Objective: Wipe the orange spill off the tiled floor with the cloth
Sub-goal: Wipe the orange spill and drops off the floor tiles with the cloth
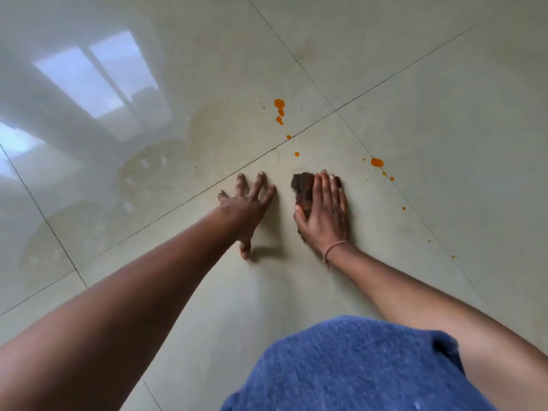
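Orange drops of the spill lie on the pale tiled floor [415, 99]: a cluster [279, 104] beyond my hands, small dots [296, 154] nearer, and a blob [377, 162] to the right with specks trailing down a grout line. My right hand [326, 215] lies flat on a dark brown cloth [302, 188], pressing it to the floor, fingers pointing away. The cloth shows at the fingertips and thumb side. My left hand [250, 203] rests beside it with fingers spread, palm on the tile, holding nothing.
A blue garment [355, 366] covers my body or knee at the bottom of the view. Glossy tiles at the left reflect a window [98, 81]. Faint dried smear marks [142, 179] show on the left tiles. Dark grout lines cross near the hands.
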The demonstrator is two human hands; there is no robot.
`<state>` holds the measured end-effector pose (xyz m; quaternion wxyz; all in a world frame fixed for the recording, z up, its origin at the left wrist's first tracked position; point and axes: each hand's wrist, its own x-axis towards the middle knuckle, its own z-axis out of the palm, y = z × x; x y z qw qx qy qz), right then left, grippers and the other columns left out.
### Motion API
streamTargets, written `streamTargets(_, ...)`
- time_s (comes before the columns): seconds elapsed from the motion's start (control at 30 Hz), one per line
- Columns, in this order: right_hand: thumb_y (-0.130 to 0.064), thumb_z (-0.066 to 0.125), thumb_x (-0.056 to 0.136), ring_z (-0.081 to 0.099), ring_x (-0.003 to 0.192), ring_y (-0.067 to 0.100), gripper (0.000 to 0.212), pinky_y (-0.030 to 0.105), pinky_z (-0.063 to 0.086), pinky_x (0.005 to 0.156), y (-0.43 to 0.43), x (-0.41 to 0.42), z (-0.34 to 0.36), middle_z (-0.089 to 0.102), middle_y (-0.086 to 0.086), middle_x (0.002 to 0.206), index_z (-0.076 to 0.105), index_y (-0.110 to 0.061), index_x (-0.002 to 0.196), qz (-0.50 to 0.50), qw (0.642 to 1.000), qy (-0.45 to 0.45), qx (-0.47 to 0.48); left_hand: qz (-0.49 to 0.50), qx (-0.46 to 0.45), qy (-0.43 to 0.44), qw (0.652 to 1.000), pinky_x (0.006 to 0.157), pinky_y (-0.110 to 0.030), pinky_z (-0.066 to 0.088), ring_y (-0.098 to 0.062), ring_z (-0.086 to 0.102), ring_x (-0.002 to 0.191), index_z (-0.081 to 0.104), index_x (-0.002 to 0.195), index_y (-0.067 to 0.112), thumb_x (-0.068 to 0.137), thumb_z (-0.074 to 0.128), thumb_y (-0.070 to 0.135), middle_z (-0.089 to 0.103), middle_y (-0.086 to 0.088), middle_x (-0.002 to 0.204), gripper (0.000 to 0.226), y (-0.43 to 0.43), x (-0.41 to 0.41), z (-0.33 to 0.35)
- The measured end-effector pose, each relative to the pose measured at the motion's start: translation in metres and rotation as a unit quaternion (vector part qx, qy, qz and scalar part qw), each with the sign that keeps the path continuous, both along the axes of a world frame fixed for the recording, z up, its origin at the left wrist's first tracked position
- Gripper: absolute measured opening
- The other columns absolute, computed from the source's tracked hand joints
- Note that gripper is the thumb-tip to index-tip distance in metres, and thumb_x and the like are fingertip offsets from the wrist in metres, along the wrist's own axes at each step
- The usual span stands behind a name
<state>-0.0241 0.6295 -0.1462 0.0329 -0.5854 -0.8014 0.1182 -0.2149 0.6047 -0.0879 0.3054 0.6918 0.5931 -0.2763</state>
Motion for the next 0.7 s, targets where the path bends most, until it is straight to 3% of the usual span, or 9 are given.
streamTargets(0.13,-0.049,0.043,0.084,0.012,0.148,0.022,0.081,0.041,0.016,0.118,-0.071,0.070,0.006,0.020,0.009,0.159,0.025,-0.008,0.151,0.150,0.988,-0.033,-0.030,0.059,-0.037,-0.015,0.997,0.106,-0.072,0.019,-0.049,-0.028,0.137,-0.029,0.147,0.017,0.047,0.091,0.051,-0.043,-0.012,0.149,0.159,0.003,0.016,0.005)
streamTargets(0.3,-0.050,0.041,0.083,0.020,0.146,0.028,0.081,0.042,0.014,0.118,-0.011,0.033,0.000,0.026,0.014,0.157,0.029,-0.005,0.149,-0.053,0.999,-0.008,-0.006,0.072,-0.010,0.001,0.997,0.104,-0.077,0.011,-0.051,-0.030,0.135,-0.033,0.145,0.015,0.046,0.092,0.050,-0.045,-0.015,0.147,0.163,-0.004,0.026,-0.005)
streamTargets(0.43,-0.047,0.048,0.082,0.016,0.147,0.024,0.082,0.044,0.021,0.116,-0.077,0.065,0.001,0.021,0.010,0.159,0.027,-0.007,0.150,0.123,0.992,-0.011,-0.023,0.083,-0.010,-0.006,0.997,0.103,-0.077,0.010,-0.051,-0.030,0.135,-0.033,0.145,0.016,0.045,0.093,0.048,-0.046,-0.014,0.146,0.164,-0.002,0.027,-0.005)
streamTargets(0.5,-0.048,0.048,0.081,0.013,0.148,0.021,0.083,0.047,0.025,0.113,-0.082,0.105,0.005,0.017,0.006,0.159,0.025,-0.009,0.151,0.154,0.988,-0.019,-0.028,0.089,-0.007,-0.012,0.996,0.104,-0.077,0.009,-0.050,-0.031,0.135,-0.032,0.146,0.016,0.044,0.093,0.049,-0.046,-0.013,0.147,0.164,-0.004,0.026,-0.005)
streamTargets(0.63,-0.048,0.045,0.081,0.021,0.145,0.028,0.081,0.042,0.016,0.118,-0.005,0.051,0.001,0.029,0.014,0.156,0.031,-0.005,0.148,-0.064,0.998,-0.007,-0.014,0.096,-0.011,-0.018,0.995,0.104,-0.076,0.006,-0.050,-0.032,0.135,-0.033,0.145,0.018,0.042,0.094,0.047,-0.046,-0.012,0.147,0.165,-0.004,0.027,-0.007)
streamTargets(0.7,-0.048,0.045,0.081,0.022,0.145,0.029,0.081,0.041,0.014,0.119,0.000,0.017,-0.001,0.029,0.015,0.155,0.032,-0.004,0.148,-0.045,0.999,0.021,-0.004,0.103,-0.010,-0.021,0.994,0.105,-0.076,0.006,-0.049,-0.032,0.135,-0.032,0.145,0.020,0.042,0.094,0.047,-0.045,-0.011,0.148,0.165,-0.004,0.026,-0.007)
